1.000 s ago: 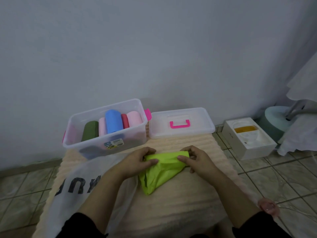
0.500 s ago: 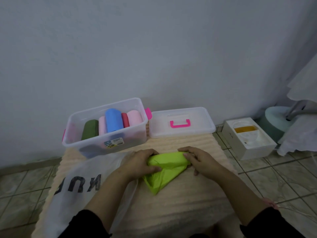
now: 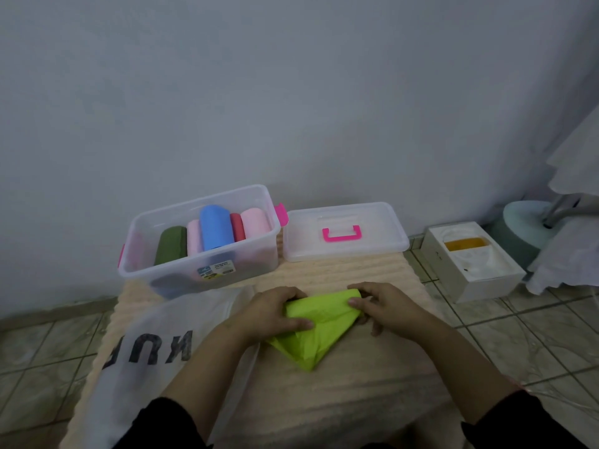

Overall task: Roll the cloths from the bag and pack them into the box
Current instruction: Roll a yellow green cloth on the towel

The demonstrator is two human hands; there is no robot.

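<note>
A lime-green cloth (image 3: 316, 332) lies on the beige ribbed mat (image 3: 356, 400), rolled at its far edge with a loose triangular tail pointing toward me. My left hand (image 3: 275, 314) grips the roll's left end, thumb across the top. My right hand (image 3: 377, 304) curls round the right end. The clear plastic box (image 3: 201, 273) with pink latches stands beyond, at the left, holding several rolled cloths: dark green, pink, blue and red. The white bag (image 3: 142, 361) with black letters lies flat at my left.
The box's clear lid (image 3: 343, 231) with a pink handle lies to the right of the box. A white carton (image 3: 470, 264) sits on the tiled floor at right, with a pale round base and white fabric beyond it. A wall rises close behind.
Both hands have rolled the green cloth toward me. The roll is thicker and the loose triangular tail has grown shorter.
</note>
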